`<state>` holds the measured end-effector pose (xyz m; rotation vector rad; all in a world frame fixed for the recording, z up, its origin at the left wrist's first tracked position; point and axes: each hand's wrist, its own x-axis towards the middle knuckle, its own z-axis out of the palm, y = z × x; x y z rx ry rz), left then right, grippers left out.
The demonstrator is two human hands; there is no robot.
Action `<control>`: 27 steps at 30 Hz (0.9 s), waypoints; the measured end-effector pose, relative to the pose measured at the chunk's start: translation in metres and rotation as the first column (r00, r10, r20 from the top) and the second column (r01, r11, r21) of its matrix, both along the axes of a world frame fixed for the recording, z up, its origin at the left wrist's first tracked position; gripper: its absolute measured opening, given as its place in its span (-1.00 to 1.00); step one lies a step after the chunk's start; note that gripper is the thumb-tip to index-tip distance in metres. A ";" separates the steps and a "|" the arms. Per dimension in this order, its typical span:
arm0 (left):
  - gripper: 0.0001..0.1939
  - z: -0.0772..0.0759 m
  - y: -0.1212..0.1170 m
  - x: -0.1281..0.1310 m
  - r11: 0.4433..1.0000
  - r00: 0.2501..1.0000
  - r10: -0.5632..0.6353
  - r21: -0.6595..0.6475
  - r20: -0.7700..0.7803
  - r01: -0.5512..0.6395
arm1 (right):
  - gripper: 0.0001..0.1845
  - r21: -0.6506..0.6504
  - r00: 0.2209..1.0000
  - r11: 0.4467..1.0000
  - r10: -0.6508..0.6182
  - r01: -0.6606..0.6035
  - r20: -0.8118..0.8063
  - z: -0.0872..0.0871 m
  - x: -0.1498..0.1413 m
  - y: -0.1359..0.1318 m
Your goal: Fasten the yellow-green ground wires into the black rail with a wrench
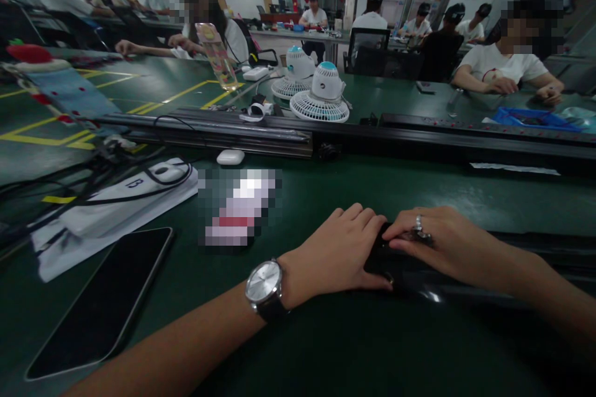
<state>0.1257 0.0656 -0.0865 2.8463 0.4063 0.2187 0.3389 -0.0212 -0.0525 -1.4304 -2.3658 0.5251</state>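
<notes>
A long, glossy black item, perhaps plastic sheeting or a bag, lies on the green table in front of me. My left hand, with a silver watch on its wrist, is closed over this item's left end, thumb nearest me. Close beside it, my right hand wears a ring and pinches at the same end. A small dark metallic thing shows by its curled fingers; its kind is unclear. What the right fingertips grip is mostly hidden.
Left of my hands lie a black-screened phone, a blurred-out device, a white earbud case and a white pouch with cables. Metal rails cross the table. Beyond stand two fans, a bottle and seated people.
</notes>
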 end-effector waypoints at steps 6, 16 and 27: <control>-0.13 -0.004 0.001 0.000 1.000 1.000 0.004 0.001 -0.004 -0.004 | -0.75 -0.023 0.996 0.996 0.089 -0.089 0.009 0.002 0.008 0.001; -0.17 0.000 0.001 0.001 1.000 1.000 -0.003 -0.007 -0.021 0.003 | -0.85 0.011 0.993 0.997 -0.071 0.073 -0.096 0.007 0.014 0.002; -0.11 -0.002 -0.002 0.001 1.000 1.000 0.016 0.026 0.004 -0.017 | -0.91 0.174 0.990 0.980 -0.083 0.102 -0.110 -0.004 -0.001 -0.002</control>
